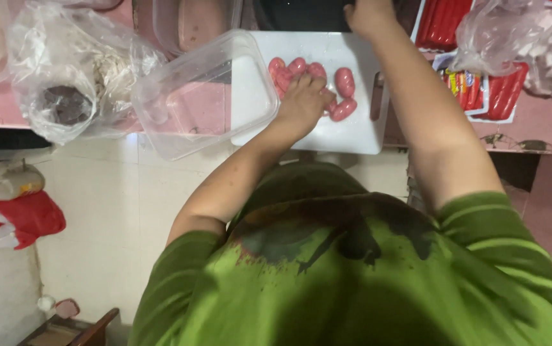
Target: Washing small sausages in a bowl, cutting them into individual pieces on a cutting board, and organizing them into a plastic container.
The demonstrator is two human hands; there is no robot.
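Here, the white plastic cutting board lies on the pink counter, and on it sit the short, plump pink sausages in a loose cluster. My left hand rests flat over them, fingers spread and curled lightly on top. I judge them soft, light and a bit slick, best pinched at the middle. My right hand reaches the dark pan; its grip I cannot tell.

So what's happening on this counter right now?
A person in a green shirt has the left hand resting on a cluster of small pink sausages on a white cutting board. The right hand reaches to the board's far edge. An empty clear plastic container sits beside the board.
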